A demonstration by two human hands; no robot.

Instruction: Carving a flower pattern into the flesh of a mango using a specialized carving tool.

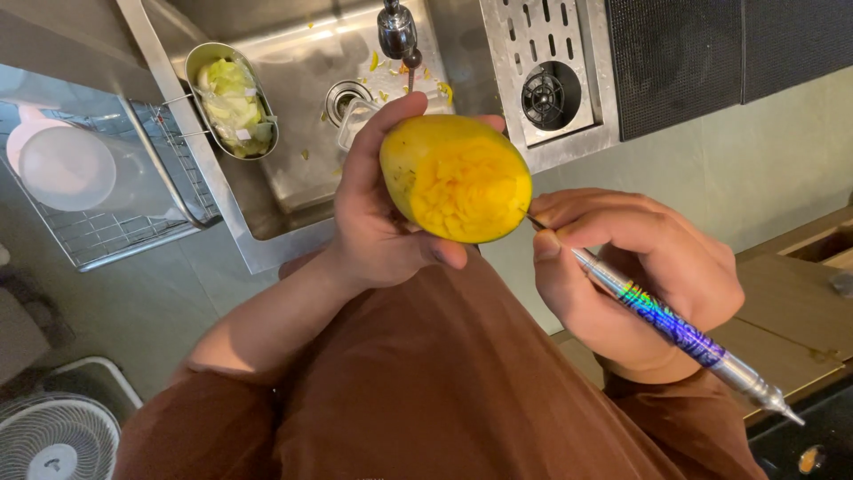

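Note:
My left hand (378, 213) grips a yellow mango (455, 178) from behind and below, with its carved, peeled face turned up towards me. My right hand (635, 267) holds a slim metal carving tool (675, 324) with a shiny iridescent band, pinched like a pen. The tool's thin tip touches the mango's right edge. Both hands are over the edge of a steel sink (302, 160).
A small steel basket (233, 100) of pale green peelings hangs in the sink. A tap (397, 31) and a drain (345, 96) are above the mango. A wire rack (115, 213) with a white jug (62, 164) lies left. A white fan (55, 440) stands bottom left; a wooden board (791, 311) lies right.

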